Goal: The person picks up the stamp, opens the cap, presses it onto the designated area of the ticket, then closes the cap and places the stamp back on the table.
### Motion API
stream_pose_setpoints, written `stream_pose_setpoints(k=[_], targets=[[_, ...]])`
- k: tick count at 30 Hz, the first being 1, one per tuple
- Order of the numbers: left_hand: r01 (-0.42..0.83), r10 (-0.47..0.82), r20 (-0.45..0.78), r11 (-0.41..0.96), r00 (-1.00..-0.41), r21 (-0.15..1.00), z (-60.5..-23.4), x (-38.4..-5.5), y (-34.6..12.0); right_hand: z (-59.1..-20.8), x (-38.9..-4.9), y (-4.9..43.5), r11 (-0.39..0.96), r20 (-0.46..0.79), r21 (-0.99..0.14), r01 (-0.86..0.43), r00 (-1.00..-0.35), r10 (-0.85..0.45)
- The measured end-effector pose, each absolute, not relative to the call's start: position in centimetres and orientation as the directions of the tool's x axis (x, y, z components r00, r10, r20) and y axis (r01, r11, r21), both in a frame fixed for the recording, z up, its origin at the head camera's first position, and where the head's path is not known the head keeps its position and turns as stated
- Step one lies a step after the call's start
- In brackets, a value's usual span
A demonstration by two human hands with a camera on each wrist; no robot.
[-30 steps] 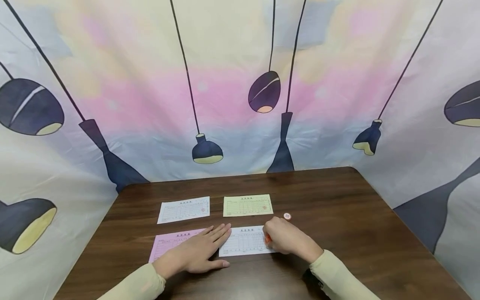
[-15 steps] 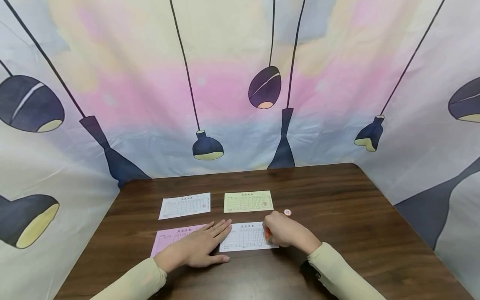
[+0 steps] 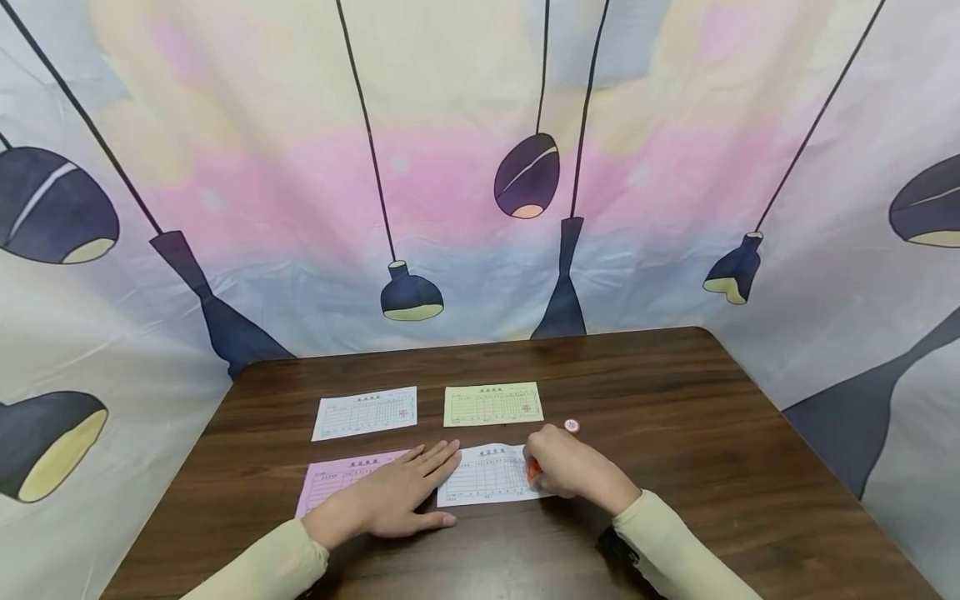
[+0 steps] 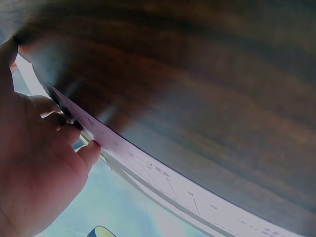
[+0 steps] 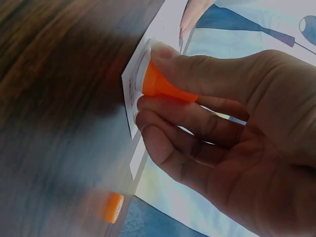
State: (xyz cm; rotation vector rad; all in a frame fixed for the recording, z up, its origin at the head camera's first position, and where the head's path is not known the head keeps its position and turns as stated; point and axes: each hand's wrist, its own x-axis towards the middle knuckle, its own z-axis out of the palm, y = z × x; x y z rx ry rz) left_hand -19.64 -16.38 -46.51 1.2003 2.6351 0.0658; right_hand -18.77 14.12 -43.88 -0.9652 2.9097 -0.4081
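My right hand pinches an orange stamp between thumb and fingers. Its pale base stands on the right part of a white printed slip; the face beneath is hidden. With fingers stretched out, my left hand lies across that slip's left edge and a pink slip, covering much of the pink one. Just beyond the right knuckles sits the orange cap, its round labelled top facing up in the head view.
Farther back lie another white slip and a yellow slip, each with a red mark at its right. All are on a dark wooden table. A cloth printed with lamps hangs behind the table.
The head view shifts slightly. The upper edge of the white slip now bows up a little near the right hand. Both hands keep almost the same places.
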Motion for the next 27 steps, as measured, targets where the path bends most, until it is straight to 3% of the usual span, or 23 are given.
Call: stream_pose_setpoints(k=[11,27], targets=[[0.732,0.745,-0.206,0.664,-0.634,0.150,-46.39,-20.26,-16.11,-43.53,-19.14,13.81,0.806,0.007,-0.262,-0.531,-0.836,-0.548],[0.731,0.747,-0.197,0.663,-0.634,0.161,-46.01,-19.53,-16.32,-43.37,-19.01,14.60,0.761,-0.019,-0.271,-0.589,-0.787,-0.616]])
